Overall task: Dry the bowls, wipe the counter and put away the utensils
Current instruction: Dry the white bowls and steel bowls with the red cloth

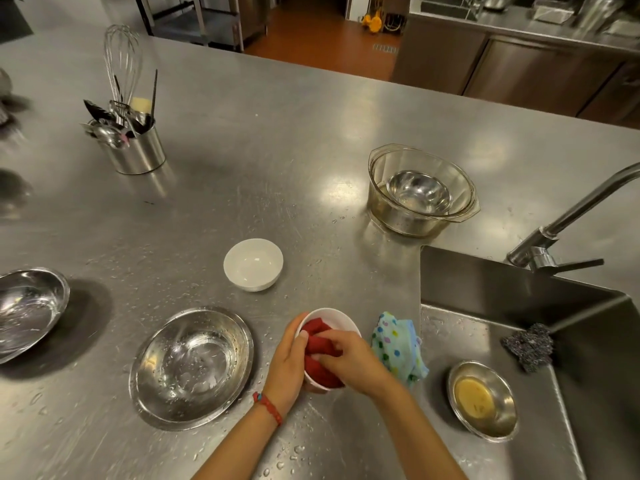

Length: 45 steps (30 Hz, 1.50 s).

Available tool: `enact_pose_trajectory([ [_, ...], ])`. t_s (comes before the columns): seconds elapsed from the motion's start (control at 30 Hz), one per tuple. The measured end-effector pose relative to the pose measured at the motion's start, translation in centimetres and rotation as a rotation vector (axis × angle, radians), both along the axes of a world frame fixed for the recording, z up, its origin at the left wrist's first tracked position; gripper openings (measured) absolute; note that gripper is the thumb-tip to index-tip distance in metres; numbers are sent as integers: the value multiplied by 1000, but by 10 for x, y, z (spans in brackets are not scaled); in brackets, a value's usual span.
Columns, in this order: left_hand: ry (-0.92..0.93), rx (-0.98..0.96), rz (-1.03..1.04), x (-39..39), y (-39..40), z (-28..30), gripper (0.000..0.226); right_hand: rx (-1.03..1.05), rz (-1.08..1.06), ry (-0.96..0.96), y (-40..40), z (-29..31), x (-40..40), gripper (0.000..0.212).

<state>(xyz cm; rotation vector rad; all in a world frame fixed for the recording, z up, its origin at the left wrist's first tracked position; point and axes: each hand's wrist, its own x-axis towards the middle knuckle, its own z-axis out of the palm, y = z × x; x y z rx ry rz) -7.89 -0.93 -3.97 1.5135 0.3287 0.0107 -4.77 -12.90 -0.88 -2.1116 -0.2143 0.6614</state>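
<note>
Left hand (pixel 289 355) curled round the rim of a small white bowl (pixel 341 322) at the near centre of the steel desk (pixel 263 140), thumb inside. Right hand (pixel 349 358) pinches a red cloth (pixel 317 332) bunched inside that bowl. Second white bowl (pixel 253 264) just beyond. Wet steel bowl (pixel 191 367) to the left, another (pixel 29 310) at far left. Utensil holder (pixel 136 150) with whisk (pixel 122 64) far left. Dotted blue cloth (pixel 398 348) just right of the hands, at the sink (pixel 485 292) edge.

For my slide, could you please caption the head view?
Left hand holds white bowl; right hand wipes it with red cloth.
</note>
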Motion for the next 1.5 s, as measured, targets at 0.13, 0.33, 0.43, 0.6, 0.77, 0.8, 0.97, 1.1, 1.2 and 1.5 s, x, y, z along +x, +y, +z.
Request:
enact_pose_trajectory([
  [0.13, -14, 14, 2, -6, 1, 1, 31, 27, -86, -34, 7, 0, -5, 28],
  [0.33, -109, 55, 27, -1, 6, 14, 34, -47, -395, -327, 41, 3, -22, 32],
  [0.43, -109, 26, 92, 2, 10, 17, 36, -21, -57, -206, 26, 9, -13, 31],
  [0.6, -97, 17, -57, -1, 11, 26, 33, -34, -166, -297, 19, 15, -15, 30],
  [0.77, -104, 12, -41, -2, 12, 26, 35, -555, -75, -468, 30, 20, -19, 41],
  [0.8, -94, 37, -33, -2, 11, 25, 36, -606, -44, -413, 29, 22, -18, 38],
  [0.97, -6, 132, -14, -14, 2, 11, 35, -285, 59, -102, 9, 20, -17, 23],
  [1.1, -41, 85, -43, -11, 3, 13, 23, 256, -288, 50, 4, 5, -28, 18],
  [1.2, 20, 48, 0, -8, 4, 8, 25, 356, -495, 13, -1, -2, -27, 25],
  [1.5, 162, 257, 23, 0, 4, -1, 26, 507, -671, -89, -22, -12, -23, 32],
])
